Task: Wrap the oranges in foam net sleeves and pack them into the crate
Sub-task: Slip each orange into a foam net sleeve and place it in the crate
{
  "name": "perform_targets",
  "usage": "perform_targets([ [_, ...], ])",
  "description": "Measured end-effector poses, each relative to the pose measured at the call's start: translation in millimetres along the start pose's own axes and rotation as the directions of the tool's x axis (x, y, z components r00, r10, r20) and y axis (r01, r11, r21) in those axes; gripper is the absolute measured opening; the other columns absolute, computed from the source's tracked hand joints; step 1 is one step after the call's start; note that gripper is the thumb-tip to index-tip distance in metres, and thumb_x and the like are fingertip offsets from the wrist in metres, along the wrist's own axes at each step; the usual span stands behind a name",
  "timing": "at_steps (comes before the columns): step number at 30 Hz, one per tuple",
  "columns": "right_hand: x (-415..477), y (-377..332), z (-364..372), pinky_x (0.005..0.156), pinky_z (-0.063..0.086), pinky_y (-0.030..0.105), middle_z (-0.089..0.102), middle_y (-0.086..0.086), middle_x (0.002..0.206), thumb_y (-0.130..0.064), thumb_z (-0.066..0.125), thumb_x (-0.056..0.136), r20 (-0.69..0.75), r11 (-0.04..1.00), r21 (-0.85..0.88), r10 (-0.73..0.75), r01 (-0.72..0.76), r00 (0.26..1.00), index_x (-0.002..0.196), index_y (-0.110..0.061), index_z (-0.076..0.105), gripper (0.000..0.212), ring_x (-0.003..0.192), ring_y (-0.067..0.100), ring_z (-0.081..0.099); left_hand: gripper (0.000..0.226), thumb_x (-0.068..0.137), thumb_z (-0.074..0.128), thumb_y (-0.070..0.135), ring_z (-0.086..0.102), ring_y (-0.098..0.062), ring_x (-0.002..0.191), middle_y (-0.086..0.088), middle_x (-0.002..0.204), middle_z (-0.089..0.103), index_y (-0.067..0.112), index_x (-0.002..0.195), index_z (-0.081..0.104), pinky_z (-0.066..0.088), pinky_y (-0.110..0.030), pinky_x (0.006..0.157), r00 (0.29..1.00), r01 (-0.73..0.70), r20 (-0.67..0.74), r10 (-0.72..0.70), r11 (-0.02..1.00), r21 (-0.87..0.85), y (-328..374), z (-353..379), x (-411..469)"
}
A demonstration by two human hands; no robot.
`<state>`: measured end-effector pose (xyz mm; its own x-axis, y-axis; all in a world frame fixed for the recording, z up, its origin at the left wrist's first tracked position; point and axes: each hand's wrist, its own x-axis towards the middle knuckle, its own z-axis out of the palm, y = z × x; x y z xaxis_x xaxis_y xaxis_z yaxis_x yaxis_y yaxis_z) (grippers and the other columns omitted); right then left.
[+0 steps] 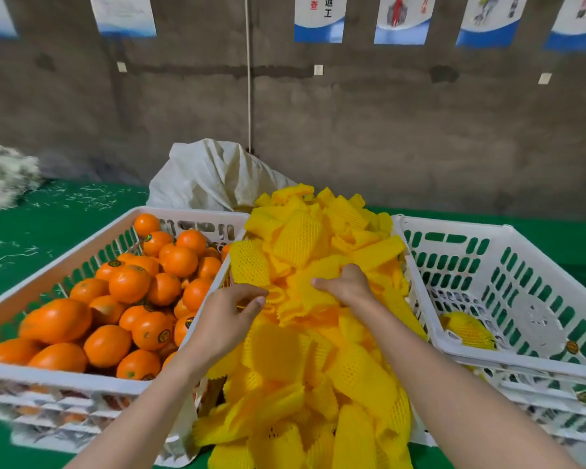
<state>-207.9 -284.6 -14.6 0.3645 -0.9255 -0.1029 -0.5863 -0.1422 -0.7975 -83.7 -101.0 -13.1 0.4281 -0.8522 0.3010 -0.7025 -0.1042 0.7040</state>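
Left white slatted plastic crate (65,375) held bare oranges (129,282); right white plastic crate (454,221), one net-sleeved orange (467,330). Left hand (227,316) and right hand (347,286) pinched heaped yellow foam net sleeves (298,238).

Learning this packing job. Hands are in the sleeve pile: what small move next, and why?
Probably pull one foam net sleeve free: the left hand and right hand both pinch it in the pile, neither holds an orange, and the right crate holds just one wrapped orange.

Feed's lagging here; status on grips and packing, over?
Left-hand grip pinching a foam sleeve, right-hand grip clutching the sleeve pile. One wrapped orange in right crate. Nothing blocking.
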Motion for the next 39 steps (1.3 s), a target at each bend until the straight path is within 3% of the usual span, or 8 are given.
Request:
perform_targets([
  [5,-35,-8,-13,0.087,0.049,0.036,0.059,0.017,0.123,0.005,0.065,0.081,0.201,0.854,0.520,-0.106,-0.015,0.974,0.122,0.001,0.052,0.043,0.107,0.029,0.059,0.022,0.094,0.056,0.021,0.063,-0.019,0.097,-0.003,0.105,0.066,0.009,0.111,0.064,0.053,-0.038,0.087,0.977,0.199,-0.007,-0.215,0.914,-0.355,11,-1,0],
  [10,-79,-9,-14,0.078,0.056,0.035,0.068,0.010,0.102,0.010,0.056,0.083,0.342,0.672,0.739,-0.313,-0.048,0.886,0.108,-0.007,0.059,0.031,0.090,0.023,0.066,0.047,0.081,0.062,0.041,0.063,-0.033,0.102,-0.017,0.110,0.065,0.006,0.113,0.063,0.057,-0.041,0.078,0.887,0.456,0.386,-0.254,0.616,-0.643,37,8,-2],
  [13,-89,-2,-7,0.080,0.055,0.038,0.070,0.004,0.092,0.008,0.064,0.080,0.209,0.829,0.520,-0.356,0.205,0.911,0.095,-0.014,0.064,0.026,0.087,0.022,0.066,0.024,0.088,0.066,0.022,0.062,-0.021,0.067,-0.008,0.067,0.063,0.018,0.065,0.058,0.044,-0.034,0.057,0.991,0.124,0.075,-0.108,0.954,-0.273,35,18,-4],
  [16,-88,2,1,0.077,0.050,0.043,0.069,0.012,0.089,0.000,0.074,0.075,0.047,0.885,0.270,-0.405,0.379,0.913,0.091,-0.009,0.063,0.021,0.082,0.022,0.062,0.045,0.090,0.061,0.015,0.046,-0.024,0.054,-0.002,0.054,0.041,0.023,0.058,0.031,0.021,-0.033,0.052,0.999,-0.048,-0.015,0.050,0.990,0.135,27,22,-10],
  [20,-82,-5,9,0.078,0.051,0.040,0.056,0.009,0.106,-0.006,0.077,0.073,-0.002,0.891,0.258,-0.386,0.373,0.922,0.120,-0.025,0.044,0.060,0.091,0.024,0.059,0.044,0.087,0.064,0.016,0.039,-0.020,0.051,0.003,0.052,0.033,0.020,0.057,0.032,0.019,-0.032,0.052,0.999,0.043,-0.024,-0.042,0.998,0.041,14,11,-6],
  [28,-73,-44,24,0.059,0.049,0.012,0.057,0.001,0.082,0.006,0.062,0.083,-0.060,0.787,0.492,-0.396,0.373,0.916,0.118,-0.011,0.048,0.041,0.074,0.011,0.059,0.028,0.097,0.051,0.028,0.060,-0.005,0.055,0.002,0.066,0.064,0.012,0.078,0.064,0.047,-0.022,0.053,0.992,0.075,-0.069,-0.110,0.916,-0.395,-20,-61,10],
  [32,-71,-51,31,0.061,0.050,0.010,0.056,-0.005,0.087,0.003,0.061,0.085,-0.094,0.785,0.467,-0.413,0.407,0.906,0.113,-0.017,0.047,0.037,0.078,0.006,0.058,0.007,0.089,0.064,0.020,0.059,-0.014,0.074,-0.006,0.086,0.063,0.013,0.088,0.066,0.047,-0.023,0.063,0.972,0.231,-0.045,-0.229,0.971,0.065,-83,-103,29],
  [39,-69,-56,39,0.057,0.048,0.009,0.056,-0.002,0.086,0.002,0.062,0.085,-0.054,0.821,0.397,-0.426,0.410,0.903,0.115,-0.015,0.048,0.038,0.075,0.009,0.058,0.071,0.068,0.078,0.048,0.037,-0.027,0.119,-0.005,0.126,0.045,0.024,0.129,0.051,0.043,-0.041,0.092,0.810,0.103,0.358,-0.465,0.713,0.693,-132,-99,28],
])
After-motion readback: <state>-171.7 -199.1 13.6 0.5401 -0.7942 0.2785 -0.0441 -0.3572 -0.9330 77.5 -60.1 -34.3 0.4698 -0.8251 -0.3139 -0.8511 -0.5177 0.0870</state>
